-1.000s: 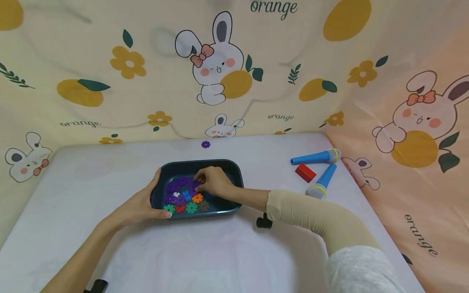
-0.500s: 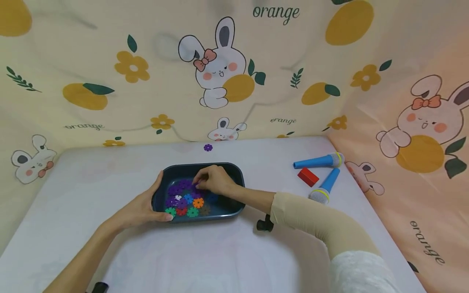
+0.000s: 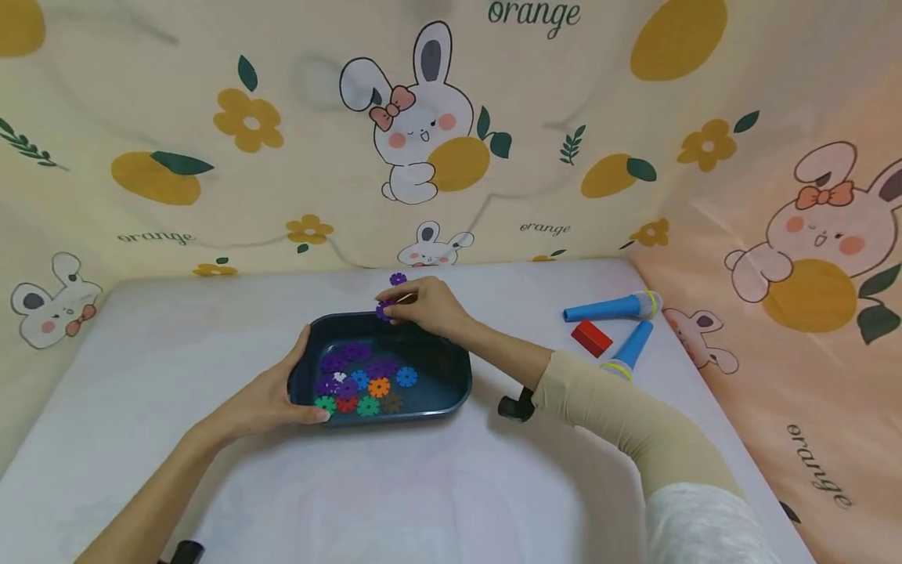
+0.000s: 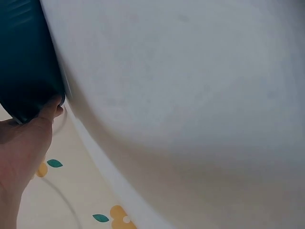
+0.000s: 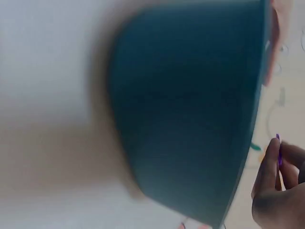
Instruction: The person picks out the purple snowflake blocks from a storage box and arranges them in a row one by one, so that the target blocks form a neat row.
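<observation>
My left hand (image 3: 271,395) grips the left end of a dark blue tray (image 3: 451,399), thumb over the near rim and fingers at the far left side. Several flower-shaped plastic discs lie in the tray: purple, blue, orange (image 3: 379,387), green, red, brown and white. Above the tray's far rim, my right hand (image 3: 430,307) pinches a purple flower disc (image 3: 383,310) between thumb and fingers. In the right wrist view that purple disc (image 5: 279,151) shows edge-on. Another purple disc (image 3: 398,279) lies on the table just beyond.
To the right lie two blue toy microphones, one (image 3: 606,308) behind the other (image 3: 633,348), with a red block (image 3: 592,338) between them. A printed cloth (image 3: 296,157) rises behind the white table (image 3: 352,493).
My right hand has lifted a purple disc out of the tray and moved up and away, past the far rim. A blue disc has come into sight. The left hand keeps its grip.
</observation>
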Motion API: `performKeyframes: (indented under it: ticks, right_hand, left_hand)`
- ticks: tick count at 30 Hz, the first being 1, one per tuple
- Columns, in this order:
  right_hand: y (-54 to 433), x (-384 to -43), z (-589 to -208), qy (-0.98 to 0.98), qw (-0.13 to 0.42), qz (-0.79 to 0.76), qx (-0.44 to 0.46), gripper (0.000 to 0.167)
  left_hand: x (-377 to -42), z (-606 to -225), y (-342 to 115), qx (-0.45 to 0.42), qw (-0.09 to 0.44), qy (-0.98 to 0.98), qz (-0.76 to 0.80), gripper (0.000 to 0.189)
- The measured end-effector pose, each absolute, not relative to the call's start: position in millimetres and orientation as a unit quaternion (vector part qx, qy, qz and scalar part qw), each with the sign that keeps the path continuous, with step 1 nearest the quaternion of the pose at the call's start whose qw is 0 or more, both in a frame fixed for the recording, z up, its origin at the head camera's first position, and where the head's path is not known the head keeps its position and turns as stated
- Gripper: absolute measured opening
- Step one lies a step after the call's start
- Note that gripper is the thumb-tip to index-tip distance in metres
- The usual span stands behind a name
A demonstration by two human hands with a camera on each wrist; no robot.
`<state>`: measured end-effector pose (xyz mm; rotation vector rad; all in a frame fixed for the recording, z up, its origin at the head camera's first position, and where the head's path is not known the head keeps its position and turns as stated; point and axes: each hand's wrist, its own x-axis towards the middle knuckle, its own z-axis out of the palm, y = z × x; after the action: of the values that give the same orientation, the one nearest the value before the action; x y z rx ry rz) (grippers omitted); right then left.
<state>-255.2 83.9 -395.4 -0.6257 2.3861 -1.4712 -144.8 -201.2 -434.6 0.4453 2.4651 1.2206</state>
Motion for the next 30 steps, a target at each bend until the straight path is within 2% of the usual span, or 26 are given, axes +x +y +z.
performKeyframes:
  ticks: [5,11,30]
  right_hand:
    - [90.3,-272.5,-383.4,0.847,0.110,-0.471,-0.220,0.032]
    - [96.3,-293.0,-383.4,0.843,0.127,-0.471,-0.225,0.033]
    - [124.8,-356.3,-442.1,0.866,0.069,-0.462,-0.180,0.032]
  left_hand:
    - [-147.0,-430.4,-202.6,0.158,0.175,0.871,0.431,0.132]
    - [-146.0,-430.3,-203.9,0.156,0.176,0.869,0.436,0.133]
    - [-144.0,-433.5,-203.0,0.163,0.187,0.844,0.475,0.132]
